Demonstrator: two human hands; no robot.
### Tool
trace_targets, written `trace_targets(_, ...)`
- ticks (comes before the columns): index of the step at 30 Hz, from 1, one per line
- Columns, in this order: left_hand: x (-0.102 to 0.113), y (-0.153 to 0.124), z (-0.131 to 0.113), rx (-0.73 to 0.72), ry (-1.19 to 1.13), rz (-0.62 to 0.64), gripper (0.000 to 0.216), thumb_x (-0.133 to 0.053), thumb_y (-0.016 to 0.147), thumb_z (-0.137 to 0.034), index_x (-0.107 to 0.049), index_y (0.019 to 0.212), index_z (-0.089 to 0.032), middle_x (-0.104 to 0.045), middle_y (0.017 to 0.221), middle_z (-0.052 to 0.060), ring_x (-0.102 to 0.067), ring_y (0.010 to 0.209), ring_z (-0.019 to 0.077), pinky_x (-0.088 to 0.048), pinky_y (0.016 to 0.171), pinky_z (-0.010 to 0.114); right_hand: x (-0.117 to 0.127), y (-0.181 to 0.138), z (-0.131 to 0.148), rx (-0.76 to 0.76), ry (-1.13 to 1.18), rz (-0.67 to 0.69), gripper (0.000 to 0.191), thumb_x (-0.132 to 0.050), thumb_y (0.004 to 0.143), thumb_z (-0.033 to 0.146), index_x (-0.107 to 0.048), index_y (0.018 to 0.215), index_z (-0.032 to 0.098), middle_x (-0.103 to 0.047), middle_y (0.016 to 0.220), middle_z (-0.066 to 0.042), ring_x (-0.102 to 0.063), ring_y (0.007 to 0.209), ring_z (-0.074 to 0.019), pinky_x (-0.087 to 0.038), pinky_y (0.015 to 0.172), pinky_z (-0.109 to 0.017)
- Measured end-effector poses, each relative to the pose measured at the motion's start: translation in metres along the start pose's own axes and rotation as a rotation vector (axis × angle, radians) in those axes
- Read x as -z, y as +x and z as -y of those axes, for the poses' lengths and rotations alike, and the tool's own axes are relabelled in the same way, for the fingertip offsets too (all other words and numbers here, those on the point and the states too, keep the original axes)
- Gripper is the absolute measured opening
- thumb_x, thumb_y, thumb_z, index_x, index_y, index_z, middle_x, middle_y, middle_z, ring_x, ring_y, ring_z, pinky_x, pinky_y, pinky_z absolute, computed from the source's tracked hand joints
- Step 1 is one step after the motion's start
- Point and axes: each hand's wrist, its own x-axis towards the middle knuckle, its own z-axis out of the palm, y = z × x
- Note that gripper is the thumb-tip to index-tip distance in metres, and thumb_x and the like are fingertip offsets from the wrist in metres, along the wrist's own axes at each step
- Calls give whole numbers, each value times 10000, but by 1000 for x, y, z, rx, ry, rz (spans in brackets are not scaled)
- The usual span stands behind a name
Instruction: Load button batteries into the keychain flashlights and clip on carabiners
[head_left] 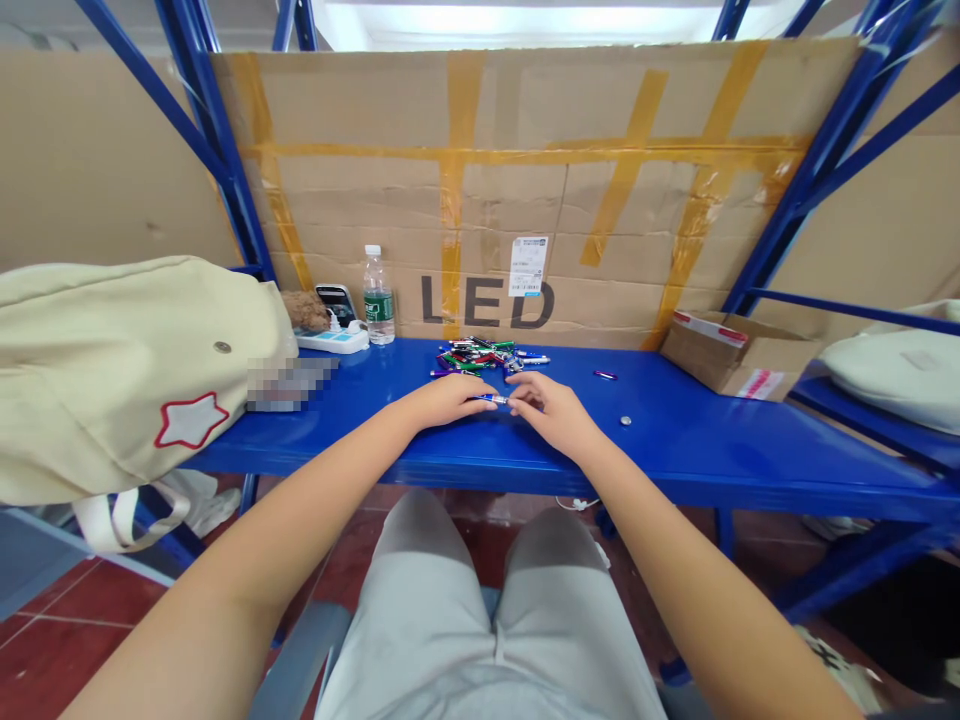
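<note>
Between my two hands, over the front part of the blue table (360,405), is a small blue and silver penlight-like tube (493,399). My left hand (452,399) is closed around its left end. At its right end, the curled fingers of my right hand (553,408) pinch the silver tip. Just beyond my fingers lies a heap of similar shiny tubes (480,352) in green, red, purple, blue and black. A lone purple tube (605,375) lies to the right of the heap. Nearer me is a small round silver piece (625,421).
A cream bag (112,370) with a star patch covers the table's left end. Behind it stand a power strip (334,340), a phone (337,303) and a water bottle (379,300). An open cardboard box (731,355) sits at right. A cardboard wall (360,200) closes the back.
</note>
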Motion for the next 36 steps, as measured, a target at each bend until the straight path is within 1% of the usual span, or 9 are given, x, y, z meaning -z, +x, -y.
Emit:
trace_targets(4, -1, 0, -1, -27, 59, 12, 308, -463, 975, -351, -653, 1117, -156, -712, 1029, 95, -656, 938, 199, -471, 825, 271, 0, 0, 1, 8, -32, 17, 307, -538, 833, 196, -552, 1139, 208, -672, 830, -19, -644, 731, -159, -512, 744, -329)
trace_targets(7, -3, 0, -3, -49, 189, 1, 300, -462, 974, -368, -655, 1096, -175, -708, 984, 78, -661, 909, 192, -465, 747, 245, -1, 0, 1, -54, 34, 34, 347, -543, 799, 166, -541, 1143, 204, -641, 790, 1, -633, 695, -152, -508, 709, -315)
trace_targets(12, -6, 0, -6, -161, 466, -89, 266, -466, 974, -365, -662, 1047, -201, -706, 922, 52, -657, 849, 166, -447, 704, 233, 0, 1, 2, -207, 327, 94, 397, -577, 708, 130, -524, 1096, 197, -601, 676, 50, -619, 638, -135, -499, 701, -300)
trace_targets(17, -9, 3, -10, -298, 662, -244, 271, -418, 994, -295, -664, 999, -181, -666, 771, 37, -612, 726, 159, -430, 649, 271, 4, -1, 8, -373, 664, 59, 394, -655, 662, 174, -561, 1043, 205, -583, 676, 52, -590, 674, -121, -493, 674, -275)
trace_targets(21, -9, 6, -13, -307, 730, -305, 295, -373, 997, -181, -663, 942, -174, -637, 705, 32, -572, 681, 150, -382, 607, 277, 6, 0, 11, -504, 817, 41, 383, -677, 663, 167, -575, 1031, 207, -588, 688, 36, -587, 671, -119, -492, 654, -274)
trace_targets(24, -8, 7, -14, -280, 720, -329, 291, -383, 1005, -245, -660, 952, -173, -647, 711, 35, -585, 692, 148, -375, 617, 275, 6, 1, 12, -542, 864, 14, 359, -690, 691, 180, -565, 1027, 201, -596, 693, 29, -581, 648, -108, -496, 662, -272)
trace_targets(27, -8, 7, -12, -260, 679, -349, 337, -373, 1011, -349, -657, 990, -170, -660, 733, 41, -614, 712, 154, -392, 624, 277, 3, 2, 11, -515, 856, -20, 344, -694, 727, 217, -545, 1036, 211, -586, 678, 38, -576, 630, -105, -502, 664, -277)
trace_targets(30, -9, 6, -10, -264, 641, -344, 335, -382, 1006, -358, -655, 1026, -165, -677, 778, 50, -641, 759, 159, -418, 648, 274, 0, 2, 7, -464, 768, -17, 380, -694, 753, 281, -518, 1084, 217, -595, 690, 41, -575, 607, -105, -507, 658, -286)
trace_targets(36, -8, 5, -11, -207, 566, -317, 324, -409, 995, -360, -664, 1030, -163, -696, 810, 63, -667, 806, 172, -453, 680, 272, -3, 4, 1, -313, 373, -135, 390, -594, 825, 465, -510, 1082, 185, -594, 718, 17, -565, 570, -121, -493, 588, -287)
